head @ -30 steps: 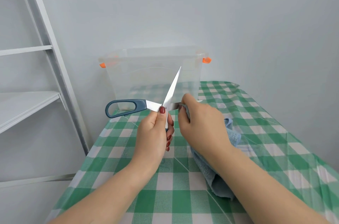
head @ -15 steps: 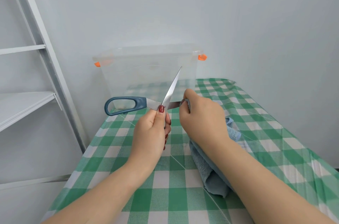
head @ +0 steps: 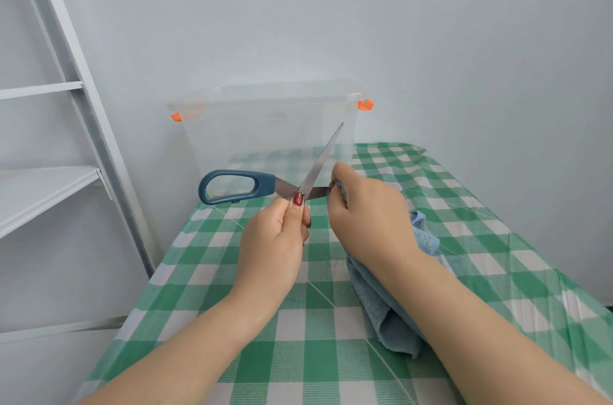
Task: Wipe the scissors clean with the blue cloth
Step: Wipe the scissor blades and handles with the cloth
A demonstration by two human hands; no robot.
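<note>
A person holds a pair of scissors (head: 265,187) open in the air above a table covered with a green-and-white checked cloth (head: 205,298). The left hand (head: 273,252) is curled closed around the lower handle, which is hidden inside the fist; the thumb, with a dark red nail, presses at the pivot where the blades cross. The other blue-grey handle loop sticks out to the left, free of any fingers. One blade points up and to the right. The second blade runs level to the right, into the right hand (head: 368,215), whose fingertips pinch it through a fold of blue cloth (head: 388,315). The rest of the cloth hangs below the right wrist onto the table. Behind the scissors stands a clear plastic storage box (head: 265,136) with orange clips. A white shelf unit (head: 46,185) stands at left.
</note>
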